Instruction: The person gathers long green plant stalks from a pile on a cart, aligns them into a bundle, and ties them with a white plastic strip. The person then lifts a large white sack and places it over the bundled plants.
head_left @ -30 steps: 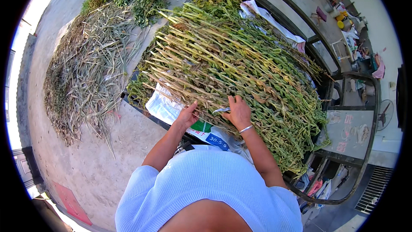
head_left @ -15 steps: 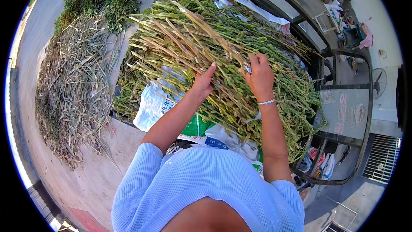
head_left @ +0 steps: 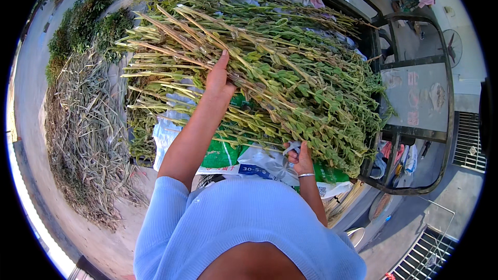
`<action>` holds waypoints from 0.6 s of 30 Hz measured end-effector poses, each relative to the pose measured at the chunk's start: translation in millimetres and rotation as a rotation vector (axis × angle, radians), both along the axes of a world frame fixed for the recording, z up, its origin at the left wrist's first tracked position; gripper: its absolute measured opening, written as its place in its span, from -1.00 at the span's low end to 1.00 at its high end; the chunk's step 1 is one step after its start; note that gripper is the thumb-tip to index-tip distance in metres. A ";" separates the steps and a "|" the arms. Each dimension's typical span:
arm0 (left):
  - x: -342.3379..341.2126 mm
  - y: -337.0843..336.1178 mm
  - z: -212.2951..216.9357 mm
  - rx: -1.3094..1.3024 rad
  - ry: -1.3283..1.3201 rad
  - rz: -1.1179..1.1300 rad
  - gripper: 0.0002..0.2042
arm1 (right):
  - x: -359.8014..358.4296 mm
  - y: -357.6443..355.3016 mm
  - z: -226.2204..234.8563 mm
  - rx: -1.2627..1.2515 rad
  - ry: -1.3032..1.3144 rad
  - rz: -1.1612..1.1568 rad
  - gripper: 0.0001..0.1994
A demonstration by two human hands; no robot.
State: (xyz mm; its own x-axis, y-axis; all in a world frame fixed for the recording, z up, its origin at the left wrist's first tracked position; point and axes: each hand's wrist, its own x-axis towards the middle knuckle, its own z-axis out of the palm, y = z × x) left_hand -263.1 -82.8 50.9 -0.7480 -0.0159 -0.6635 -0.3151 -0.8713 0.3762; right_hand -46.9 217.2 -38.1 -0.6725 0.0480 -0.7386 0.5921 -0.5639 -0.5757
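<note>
My left hand grips a bundle of cut plant stalks, thumb over the top and fingers hidden underneath. Bare brown stems stick out to the left of that hand; leaves and pods spread to the right. Close to my body, at the near edge of the heap, my right hand is closed round a small pale grey strip-like thing, whose kind I cannot make out. A bracelet circles the right wrist. Beneath the stalks lie white and green printed plastic sacks.
The heap lies on a dark metal-framed cart with a rail on the right. Dry stalks and green plants cover ground at left. A fan and floor grates are at right.
My right hand has drawn back from the top of the bundle to the near edge of the heap, close to my body. My left hand still holds the stalks, and the view has shifted.
</note>
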 end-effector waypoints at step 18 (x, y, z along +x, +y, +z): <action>-70.6 17.8 -49.6 -0.139 -0.047 0.111 -0.58 | -257.5 42.4 69.4 0.428 0.031 -0.064 -0.56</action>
State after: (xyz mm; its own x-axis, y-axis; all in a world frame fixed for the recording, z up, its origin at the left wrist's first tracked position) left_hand -333.7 -65.1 1.3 -0.7051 -0.1908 -0.6829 -0.2397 -0.8423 0.4828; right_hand -304.4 259.6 31.3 -0.6800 0.3877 -0.6224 0.5425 -0.3050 -0.7827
